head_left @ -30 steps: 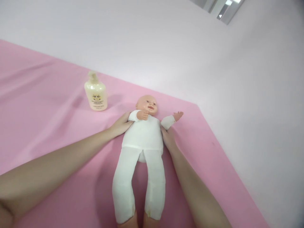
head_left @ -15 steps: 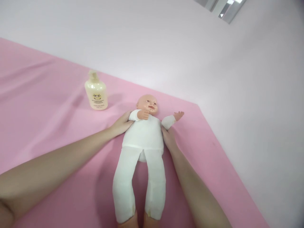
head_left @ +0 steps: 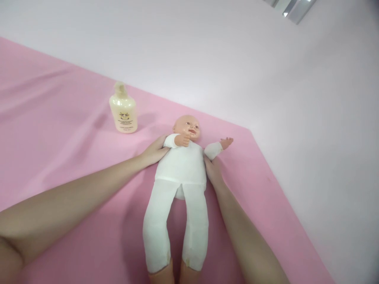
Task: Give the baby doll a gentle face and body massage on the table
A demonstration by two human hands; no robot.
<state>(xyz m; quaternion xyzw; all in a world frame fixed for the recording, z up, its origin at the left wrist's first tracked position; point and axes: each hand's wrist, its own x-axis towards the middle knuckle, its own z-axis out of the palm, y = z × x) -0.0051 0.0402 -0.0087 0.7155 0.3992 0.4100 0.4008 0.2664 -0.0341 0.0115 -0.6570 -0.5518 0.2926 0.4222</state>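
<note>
Doll (head_left: 181,165) soft white cloth | left hand (head_left: 154,152), right hand (head_left: 213,172) fingers flat, spread against torso

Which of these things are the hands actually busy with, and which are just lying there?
In use: baby doll, with the left hand and right hand pressed against its sides.
Lying about: pump bottle, standing apart on the pink sheet.
</note>
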